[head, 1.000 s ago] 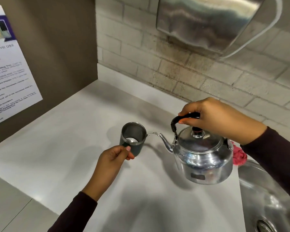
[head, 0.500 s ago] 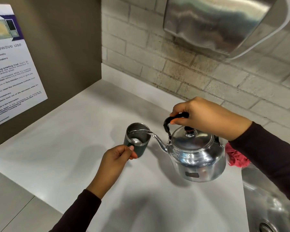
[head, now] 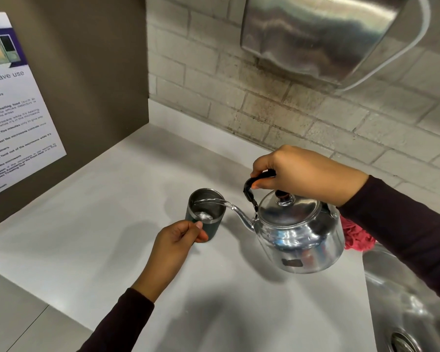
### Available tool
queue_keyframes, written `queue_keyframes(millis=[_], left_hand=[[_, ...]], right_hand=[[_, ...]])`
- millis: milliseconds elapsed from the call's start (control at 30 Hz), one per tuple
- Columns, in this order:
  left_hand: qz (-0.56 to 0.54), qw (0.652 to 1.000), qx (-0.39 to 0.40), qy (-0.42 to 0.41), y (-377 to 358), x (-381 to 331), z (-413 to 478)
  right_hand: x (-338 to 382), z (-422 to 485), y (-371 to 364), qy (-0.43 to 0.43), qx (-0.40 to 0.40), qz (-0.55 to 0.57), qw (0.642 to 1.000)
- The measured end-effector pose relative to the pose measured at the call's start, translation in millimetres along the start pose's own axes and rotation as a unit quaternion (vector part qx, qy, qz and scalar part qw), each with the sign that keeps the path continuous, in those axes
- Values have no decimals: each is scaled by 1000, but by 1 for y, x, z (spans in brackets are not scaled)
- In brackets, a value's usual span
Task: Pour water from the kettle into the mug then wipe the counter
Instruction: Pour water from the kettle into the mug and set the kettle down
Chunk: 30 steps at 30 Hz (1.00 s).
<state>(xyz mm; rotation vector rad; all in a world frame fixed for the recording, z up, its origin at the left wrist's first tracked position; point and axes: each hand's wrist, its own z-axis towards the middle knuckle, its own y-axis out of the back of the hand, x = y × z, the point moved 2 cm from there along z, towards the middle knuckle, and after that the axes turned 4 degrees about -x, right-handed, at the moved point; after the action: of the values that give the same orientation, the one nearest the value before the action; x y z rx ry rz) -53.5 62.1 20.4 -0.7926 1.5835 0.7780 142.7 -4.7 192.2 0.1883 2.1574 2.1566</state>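
Pouring step: right hand (head: 302, 174) gripping kettle (head: 297, 235) handle, tilted, stream landing in mug (head: 205, 212) on counter (head: 87, 224); left hand (head: 178, 240) fingers curled round mug. Next: level kettle, fetch red cloth (head: 356, 237)

Red cloth (head: 354, 237): mostly hidden behind the kettle (head: 300, 240).
Sink (head: 404, 301): cut off by the right edge.
Poster (head: 13, 118): cropped left.

1. A shiny steel wall-mounted dispenser (head: 323, 34) hangs on the pale brick wall (head: 277, 118).
2. A white printed microwave-use notice (head: 13, 118) is stuck to the brown side panel (head: 92, 67).
3. A stainless steel sink basin (head: 404, 301) sits at the right, its drain (head: 404, 342) at the bottom edge.
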Motion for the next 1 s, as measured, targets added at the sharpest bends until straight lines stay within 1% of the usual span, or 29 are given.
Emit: queue_keyframes(millis=[633, 1000], left_hand=[[-3, 1000, 4, -4, -1, 3, 1], [-5, 1000, 7, -7, -2, 1, 0]], right_hand=[[7, 9, 18, 9, 31, -50, 998], [16, 11, 17, 16, 48, -55, 997]])
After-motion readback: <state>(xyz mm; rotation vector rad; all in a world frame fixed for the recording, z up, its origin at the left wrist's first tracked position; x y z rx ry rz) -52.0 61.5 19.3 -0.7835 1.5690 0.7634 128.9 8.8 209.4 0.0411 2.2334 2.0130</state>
